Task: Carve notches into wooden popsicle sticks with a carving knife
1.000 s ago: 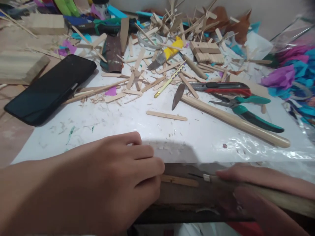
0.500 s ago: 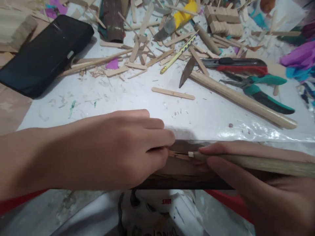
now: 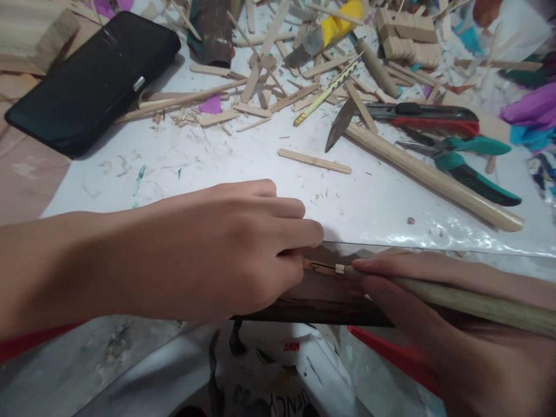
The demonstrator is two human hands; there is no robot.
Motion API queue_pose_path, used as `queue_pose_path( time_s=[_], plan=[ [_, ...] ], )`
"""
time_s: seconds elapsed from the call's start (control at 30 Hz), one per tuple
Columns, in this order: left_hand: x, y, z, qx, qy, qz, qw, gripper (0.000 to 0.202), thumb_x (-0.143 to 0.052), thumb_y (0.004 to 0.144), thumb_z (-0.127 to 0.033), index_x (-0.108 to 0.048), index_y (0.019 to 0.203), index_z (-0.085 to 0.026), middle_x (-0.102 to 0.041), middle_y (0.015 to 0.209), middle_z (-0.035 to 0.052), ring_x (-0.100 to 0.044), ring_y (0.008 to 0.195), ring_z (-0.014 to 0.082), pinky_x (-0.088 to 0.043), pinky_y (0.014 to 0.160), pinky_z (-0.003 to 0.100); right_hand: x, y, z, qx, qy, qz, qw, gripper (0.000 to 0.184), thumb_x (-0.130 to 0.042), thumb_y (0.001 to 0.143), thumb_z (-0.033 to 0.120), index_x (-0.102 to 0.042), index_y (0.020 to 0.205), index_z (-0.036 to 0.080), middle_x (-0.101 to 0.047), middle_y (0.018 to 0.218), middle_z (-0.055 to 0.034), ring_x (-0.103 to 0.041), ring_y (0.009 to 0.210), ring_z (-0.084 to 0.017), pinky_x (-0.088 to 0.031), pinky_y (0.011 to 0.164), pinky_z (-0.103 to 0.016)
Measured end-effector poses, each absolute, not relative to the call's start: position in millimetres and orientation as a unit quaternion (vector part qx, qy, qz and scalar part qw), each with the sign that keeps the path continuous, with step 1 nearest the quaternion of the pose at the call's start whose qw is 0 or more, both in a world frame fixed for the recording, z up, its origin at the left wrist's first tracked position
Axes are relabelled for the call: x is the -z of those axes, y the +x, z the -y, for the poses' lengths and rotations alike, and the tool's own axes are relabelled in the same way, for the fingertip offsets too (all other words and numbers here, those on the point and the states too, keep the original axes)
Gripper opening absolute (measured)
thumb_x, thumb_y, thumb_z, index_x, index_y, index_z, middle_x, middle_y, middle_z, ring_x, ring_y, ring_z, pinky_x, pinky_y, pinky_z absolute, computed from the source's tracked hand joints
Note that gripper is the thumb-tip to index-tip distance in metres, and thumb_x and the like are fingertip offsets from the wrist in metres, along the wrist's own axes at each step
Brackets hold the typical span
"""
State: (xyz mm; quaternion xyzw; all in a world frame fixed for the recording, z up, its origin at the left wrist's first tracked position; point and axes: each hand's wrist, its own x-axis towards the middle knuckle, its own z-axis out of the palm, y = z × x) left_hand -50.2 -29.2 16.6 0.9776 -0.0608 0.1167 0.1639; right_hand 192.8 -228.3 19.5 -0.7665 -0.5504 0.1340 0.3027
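At the near edge of the table, my left hand (image 3: 247, 249) is closed, fingers curled, over one end of a small wooden stick piece (image 3: 316, 268). My right hand (image 3: 469, 336) grips a tool with a long, pale wooden handle (image 3: 438, 294). A whitish collar shows at the handle's front, and a thin dark tip lies against the stick piece beside my left fingertips. The tip's exact shape is too small to tell. Beyond my hands a craft stick (image 3: 314, 161) lies flat on the white sheet (image 3: 226, 165).
A black phone (image 3: 93, 81) lies at the left. Toward the right are a wooden-handled blade (image 3: 434, 174), a utility knife (image 3: 434, 116) and green-handled pliers (image 3: 473, 162). Behind are a pencil (image 3: 328, 90), a yellow-handled tool (image 3: 343, 23), stacked sticks (image 3: 406, 37) and scattered scraps.
The view has shifted, so the table things sit a little further right in it. Both hands keep their hold, with the tool's tip still at the stick piece.
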Motion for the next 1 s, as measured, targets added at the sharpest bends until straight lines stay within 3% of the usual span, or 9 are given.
queue_pose_path(
  time_s=[0.1, 0.3, 0.5, 0.73, 1.0],
  plan=[
    [-14, -52, 30, -0.108, 0.978, 0.057, 0.171, 0.028, -0.060, 0.109, -0.007, -0.078, 0.096, -0.023, -0.071, 0.102, 0.0053, -0.062, 0.091, 0.0229, -0.052, 0.085, 0.042, -33, 183, 208, -0.156, -0.770, 0.539, 0.302, 0.004, -0.089, 0.092, 0.042, -0.092, 0.090, 0.044, -0.090, 0.091, 0.0071, -0.083, 0.072, -0.022, -0.071, 0.069, -0.030],
    [-13, -54, 36, -0.098, 0.973, 0.002, 0.211, 0.037, -0.060, 0.109, -0.006, -0.071, 0.079, -0.024, -0.064, 0.082, 0.0015, -0.060, 0.079, 0.0203, -0.047, 0.075, 0.036, -33, 187, 207, -0.226, -0.746, 0.530, 0.334, 0.006, -0.088, 0.093, 0.035, -0.091, 0.092, 0.040, -0.091, 0.093, 0.0043, -0.086, 0.076, -0.025, -0.071, 0.064, -0.030],
    [-13, -53, 34, -0.089, 0.978, 0.034, 0.187, 0.033, -0.059, 0.107, -0.004, -0.073, 0.085, -0.025, -0.067, 0.091, 0.0033, -0.060, 0.084, 0.0223, -0.047, 0.076, 0.038, -32, 188, 210, -0.224, -0.756, 0.518, 0.332, 0.007, -0.087, 0.094, 0.035, -0.090, 0.091, 0.040, -0.089, 0.088, 0.0071, -0.083, 0.072, -0.021, -0.062, 0.055, -0.026],
    [-15, -51, 34, -0.092, 0.984, 0.063, 0.142, 0.036, -0.053, 0.103, 0.001, -0.069, 0.084, -0.024, -0.066, 0.089, 0.0046, -0.056, 0.080, 0.0236, -0.044, 0.073, 0.040, -35, 181, 211, -0.199, -0.764, 0.523, 0.321, 0.008, -0.085, 0.096, 0.034, -0.088, 0.091, 0.040, -0.088, 0.089, 0.0072, -0.081, 0.072, -0.022, -0.065, 0.063, -0.031],
    [-13, -49, 31, -0.092, 0.982, 0.066, 0.153, 0.027, -0.062, 0.101, -0.005, -0.066, 0.083, -0.024, -0.067, 0.090, 0.0031, -0.054, 0.075, 0.0222, -0.045, 0.071, 0.040, -43, 189, 208, -0.128, -0.708, 0.643, 0.263, 0.007, -0.080, 0.102, 0.037, -0.085, 0.102, 0.041, -0.089, 0.097, 0.0074, -0.085, 0.081, -0.024, -0.067, 0.073, -0.035]
  ],
)
